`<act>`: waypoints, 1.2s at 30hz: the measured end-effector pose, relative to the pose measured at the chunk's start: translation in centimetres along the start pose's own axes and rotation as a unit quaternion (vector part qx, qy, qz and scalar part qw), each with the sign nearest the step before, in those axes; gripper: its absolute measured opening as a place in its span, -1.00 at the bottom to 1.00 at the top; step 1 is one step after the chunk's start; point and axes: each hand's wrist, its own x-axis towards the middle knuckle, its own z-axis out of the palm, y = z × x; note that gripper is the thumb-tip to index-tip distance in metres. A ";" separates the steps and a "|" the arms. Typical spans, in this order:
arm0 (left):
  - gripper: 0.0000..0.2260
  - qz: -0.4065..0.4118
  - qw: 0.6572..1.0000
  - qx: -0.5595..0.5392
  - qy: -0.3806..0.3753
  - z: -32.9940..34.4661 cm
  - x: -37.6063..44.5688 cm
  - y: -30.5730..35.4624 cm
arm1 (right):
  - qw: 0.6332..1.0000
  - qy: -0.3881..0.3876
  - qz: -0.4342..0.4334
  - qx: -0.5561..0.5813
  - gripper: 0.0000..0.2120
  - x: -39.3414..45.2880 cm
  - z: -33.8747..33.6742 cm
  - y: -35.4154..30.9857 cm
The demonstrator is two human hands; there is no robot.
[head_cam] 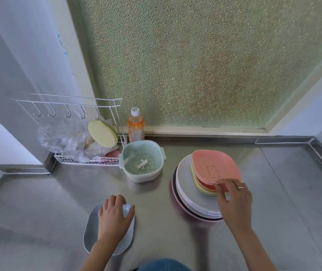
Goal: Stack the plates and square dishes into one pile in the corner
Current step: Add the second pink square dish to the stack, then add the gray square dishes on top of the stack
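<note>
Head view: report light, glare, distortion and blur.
Head view: daylight glows through the pebbled window; soft sheen, no harsh glare, on the steel counter; wide-angle lens bends the wall edges; right hand at the pink dish slightly motion-soft; left hand sharp.

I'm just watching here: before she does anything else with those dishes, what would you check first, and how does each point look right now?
1. Right hand has hold of the pink square dish: ok, fingers pinch its near edge.
2. Pink dish seated flat on the square dishes below: not ok, it sits tilted.
3. Round plates under them stacked evenly: ok.
4. Left hand has the grey dish held: cannot tell, it rests on top, over something white.
5. Pile in the corner: not ok, it stands away from the far right corner of the counter.
</note>
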 end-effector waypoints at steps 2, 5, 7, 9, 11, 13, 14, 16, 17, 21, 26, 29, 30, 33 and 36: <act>-0.67 0.004 0.998 0.040 -0.044 0.3 -0.1 -0.2 | 0.998 -0.010 0.020 -0.050 -0.79 -0.5 0.0 0.5; -0.49 0.039 0.990 0.102 -0.095 0.8 -0.7 -0.4 | 0.996 -0.033 0.033 -0.081 -0.79 -1.1 0.0 0.6; -0.49 0.054 0.985 0.116 -0.117 1.0 -0.8 -0.4 | 0.993 -0.056 0.046 -0.090 -0.81 -1.0 0.1 0.7; -0.55 0.067 0.982 0.123 -0.126 1.1 -0.8 -0.4 | 0.992 -0.068 0.053 -0.090 -0.77 -0.8 0.2 0.6; -0.47 0.077 0.980 0.131 -0.132 1.1 -0.9 -0.4 | 0.994 -0.054 0.057 -0.078 -0.67 -0.7 0.1 0.4; -0.49 0.084 0.981 0.123 -0.126 1.3 -0.8 -0.5 | 0.996 -0.011 0.064 -0.056 -0.65 -1.1 0.0 -0.2; -0.56 0.087 0.982 0.122 -0.118 1.4 -0.8 -0.5 | 0.997 0.017 0.063 -0.042 -0.65 -1.4 -0.1 -0.5; -0.72 0.095 0.982 0.137 -0.086 1.4 -0.8 -0.4 | 0.997 0.060 0.040 -0.023 -0.67 -2.0 0.1 -1.4; -0.79 0.097 0.984 0.136 -0.062 1.4 -0.6 -0.3 | 0.997 0.073 0.017 -0.019 -0.68 -2.4 0.3 -1.8; -0.88 0.100 0.988 0.116 0.009 0.6 -0.4 0.2 | 0.996 0.059 -0.067 0.031 -0.73 -3.9 1.3 -4.0; -0.90 0.144 0.983 0.098 0.055 0.0 -0.5 0.6 | 0.975 -0.116 -0.145 0.124 -0.64 -5.4 2.9 -7.2; -0.98 0.182 0.975 0.064 0.112 -0.3 -0.8 0.8 | 0.943 -0.229 -0.186 0.152 -0.50 -5.5 3.4 -8.7; -0.95 0.197 0.970 0.051 0.133 -0.4 -0.9 1.0 | 0.932 -0.260 -0.195 0.157 -0.47 -5.5 3.5 -9.2; -0.92 0.255 0.951 0.030 0.174 -1.4 -0.9 2.0 | 0.902 -0.324 -0.230 0.167 -0.45 -5.2 3.9 -10.8; -0.95 0.295 0.936 0.025 0.191 -2.2 -0.4 3.0 | 0.893 -0.329 -0.255 0.172 -0.49 -4.3 4.2 -12.3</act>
